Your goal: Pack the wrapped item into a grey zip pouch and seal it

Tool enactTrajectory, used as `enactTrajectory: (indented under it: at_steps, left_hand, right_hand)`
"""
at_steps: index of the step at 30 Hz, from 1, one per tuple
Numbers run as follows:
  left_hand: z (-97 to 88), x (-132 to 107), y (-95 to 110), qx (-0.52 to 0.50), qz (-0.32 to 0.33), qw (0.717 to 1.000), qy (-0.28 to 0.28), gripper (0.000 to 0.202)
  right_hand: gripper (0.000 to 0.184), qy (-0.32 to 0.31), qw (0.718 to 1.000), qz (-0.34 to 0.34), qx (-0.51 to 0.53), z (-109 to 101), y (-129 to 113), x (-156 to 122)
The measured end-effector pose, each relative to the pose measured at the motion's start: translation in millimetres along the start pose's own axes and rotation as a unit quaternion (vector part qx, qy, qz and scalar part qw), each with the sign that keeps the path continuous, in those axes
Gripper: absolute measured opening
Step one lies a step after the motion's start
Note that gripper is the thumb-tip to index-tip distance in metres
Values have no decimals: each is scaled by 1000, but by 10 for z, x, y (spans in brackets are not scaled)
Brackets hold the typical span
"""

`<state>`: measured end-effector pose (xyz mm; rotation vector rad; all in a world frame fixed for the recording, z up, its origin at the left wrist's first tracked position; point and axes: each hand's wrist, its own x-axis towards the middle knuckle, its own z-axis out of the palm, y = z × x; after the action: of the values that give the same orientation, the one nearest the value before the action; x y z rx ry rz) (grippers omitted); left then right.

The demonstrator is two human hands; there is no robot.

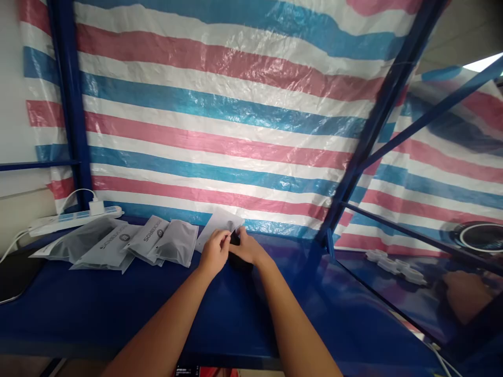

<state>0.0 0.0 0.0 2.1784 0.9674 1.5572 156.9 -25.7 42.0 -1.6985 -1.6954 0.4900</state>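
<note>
My left hand (214, 253) is closed in a pinch, fingertips against a small black object (240, 263) on the blue shelf. Whatever thin thing those fingertips hold is too small to make out. Curled over the same object from the right is my right hand (250, 247), hiding much of its shape. Just behind both hands lies a pale, flat plastic bag (214, 224). To the left, a frosted pouch (179, 242) with a dark content sits nearest to my left hand, beside a printed frosted pouch (149, 238).
More frosted pouches (104, 245) lie farther left. Behind them rests a white power strip (74, 221) with a charger plugged in. A dark flat device (18, 275) is at the left edge. Blue metal posts (353, 167) and a striped plastic sheet (220, 120) enclose the shelf (157, 309).
</note>
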Motion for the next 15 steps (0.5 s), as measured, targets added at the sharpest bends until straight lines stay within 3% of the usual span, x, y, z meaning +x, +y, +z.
enactTrajectory:
  at_steps: [5, 8, 12, 15]
  left_hand:
    - [5, 15, -38, -2, -12, 1000, -12, 23]
    - [34, 3, -71, 0, -25, 999, -26, 21]
    - [63, -37, -99, 94, -93, 986, -98, 28]
    - [36, -55, -74, 197, -127, 961, -145, 21]
  right_hand:
    - [53, 8, 991, 7, 131, 37, 77, 63]
    - [39, -3, 986, 35, 162, 55, 137, 123]
    - [32, 14, 980, 77, 182, 111, 242, 204]
    - [33, 28, 969, 101, 223, 155, 303, 242]
